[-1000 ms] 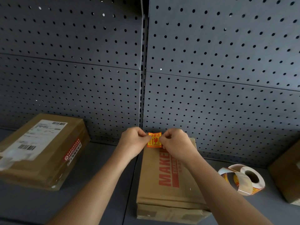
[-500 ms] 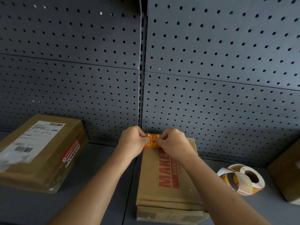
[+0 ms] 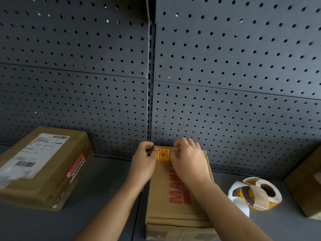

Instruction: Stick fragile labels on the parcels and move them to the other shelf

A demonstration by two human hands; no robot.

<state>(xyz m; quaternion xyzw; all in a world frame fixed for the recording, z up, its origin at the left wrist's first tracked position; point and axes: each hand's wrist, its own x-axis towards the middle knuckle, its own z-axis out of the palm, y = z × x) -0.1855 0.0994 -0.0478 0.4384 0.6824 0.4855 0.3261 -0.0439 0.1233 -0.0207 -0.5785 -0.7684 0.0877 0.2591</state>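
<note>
Your left hand (image 3: pixel 145 164) and right hand (image 3: pixel 188 162) meet low in the middle of the frame, over the far end of the parcel (image 3: pixel 178 193) with red lettering. The label (image 3: pixel 162 154) lies flat on that end, between your hands. Your left fingers are curled together at its left edge; your right fingers rest loosely bent at its right edge, and whether either still pinches it can't be told. The roll (image 3: pixel 258 193) lies lower right, a second parcel (image 3: pixel 43 167) at left, a third (image 3: pixel 307 185) at the right edge.
</note>
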